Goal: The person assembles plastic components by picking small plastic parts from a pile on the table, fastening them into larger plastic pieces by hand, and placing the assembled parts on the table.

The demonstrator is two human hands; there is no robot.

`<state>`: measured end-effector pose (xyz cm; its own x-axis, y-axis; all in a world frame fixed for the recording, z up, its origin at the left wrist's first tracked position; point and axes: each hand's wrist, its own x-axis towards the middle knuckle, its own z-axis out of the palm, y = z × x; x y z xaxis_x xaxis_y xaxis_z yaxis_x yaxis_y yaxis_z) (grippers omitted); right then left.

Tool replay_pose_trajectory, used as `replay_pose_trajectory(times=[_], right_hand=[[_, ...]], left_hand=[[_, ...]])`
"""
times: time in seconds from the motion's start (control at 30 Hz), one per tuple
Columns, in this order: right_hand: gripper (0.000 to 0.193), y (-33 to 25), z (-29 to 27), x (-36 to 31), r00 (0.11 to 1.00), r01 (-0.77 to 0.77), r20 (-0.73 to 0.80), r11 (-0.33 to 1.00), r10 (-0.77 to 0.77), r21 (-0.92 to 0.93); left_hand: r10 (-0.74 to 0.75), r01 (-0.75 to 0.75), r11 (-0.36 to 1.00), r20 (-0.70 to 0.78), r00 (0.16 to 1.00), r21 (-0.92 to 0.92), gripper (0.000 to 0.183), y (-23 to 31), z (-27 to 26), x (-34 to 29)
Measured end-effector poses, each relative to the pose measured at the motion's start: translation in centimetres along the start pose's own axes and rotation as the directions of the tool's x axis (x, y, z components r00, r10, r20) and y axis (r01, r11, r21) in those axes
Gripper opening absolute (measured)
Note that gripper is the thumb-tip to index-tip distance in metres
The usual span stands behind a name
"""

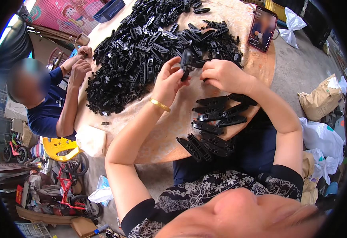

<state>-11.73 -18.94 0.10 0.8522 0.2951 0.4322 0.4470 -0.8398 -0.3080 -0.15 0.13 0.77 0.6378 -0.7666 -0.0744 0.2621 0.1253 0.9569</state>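
Note:
My left hand [169,79] and my right hand [221,75] meet above a round wooden table [169,131]. Between them they grip one long black plastic part [186,63], the left hand at its lower end, the right hand's fingers at its side. A gold bangle sits on my left wrist. A big heap of the same black plastic parts [149,51] covers the table beyond my hands. Nearer to me, several black parts lie side by side in a loose row [215,123] by the table's front edge.
Another person in a dark blue shirt sits at the table's left, both hands [80,63] at the heap's edge. A phone [262,28] stands propped at the far right of the table. Sacks and white bags [320,101] lie on the floor at right; small bicycles [68,190] stand at lower left.

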Motion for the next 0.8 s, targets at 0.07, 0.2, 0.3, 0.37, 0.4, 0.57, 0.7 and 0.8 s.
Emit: replay_pose_trajectory(times=[0.07, 0.2, 0.3, 0.37, 0.4, 0.57, 0.7, 0.8], right_hand=[[0.02, -0.1, 0.0, 0.1, 1.0, 0.002, -0.011, 1.0, -0.002, 0.019], [0.021, -0.7, -0.3, -0.2, 0.997, -0.04, -0.059, 0.988, 0.049, 0.151], [0.018, -0.9, -1.4, -0.4, 0.983, -0.186, 0.013, 0.979, 0.186, 0.079], [0.016, 0.0, -1.6, -0.9, 0.983, -0.18, 0.049, 0.983, 0.179, 0.028], [0.015, 0.3, -1.7, -1.0, 0.982, -0.17, 0.084, 0.985, 0.171, -0.022], [0.013, 0.1, -2.2, -0.6, 0.959, -0.282, 0.036, 0.951, 0.28, 0.123], [0.012, -1.3, -3.0, -0.3, 0.908, -0.372, 0.008, 0.801, 0.418, 0.469], [0.013, -2.6, -1.7, 0.2, 0.888, -0.313, -0.011, 0.622, 0.46, 0.718]], left_hand=[[-0.008, 0.013, 0.988, 0.034, 0.999, -0.155, 0.049, 0.3, 0.2, -0.1], [0.016, 0.002, 0.986, 0.102, 0.995, -0.167, 0.05, 0.3, 0.3, -0.4], [-0.022, 0.045, 0.984, 0.133, 0.991, -0.173, 0.042, 0.0, -0.3, -0.3], [-0.058, 0.089, 0.975, 0.152, 0.987, -0.205, 0.037, 0.0, -0.3, -0.2], [-0.111, 0.14, 0.977, 0.181, 0.977, -0.158, 0.033, 0.1, -0.3, -0.2], [-0.167, 0.176, 0.984, 0.285, 0.944, -0.009, 0.031, -1.1, 0.3, -1.0], [-0.194, 0.213, 0.976, 0.263, 0.945, -0.045, 0.03, -1.1, 0.7, -1.0], [-0.222, 0.25, 0.965, 0.267, 0.938, -0.079, 0.034, -1.2, 0.4, -0.9]])
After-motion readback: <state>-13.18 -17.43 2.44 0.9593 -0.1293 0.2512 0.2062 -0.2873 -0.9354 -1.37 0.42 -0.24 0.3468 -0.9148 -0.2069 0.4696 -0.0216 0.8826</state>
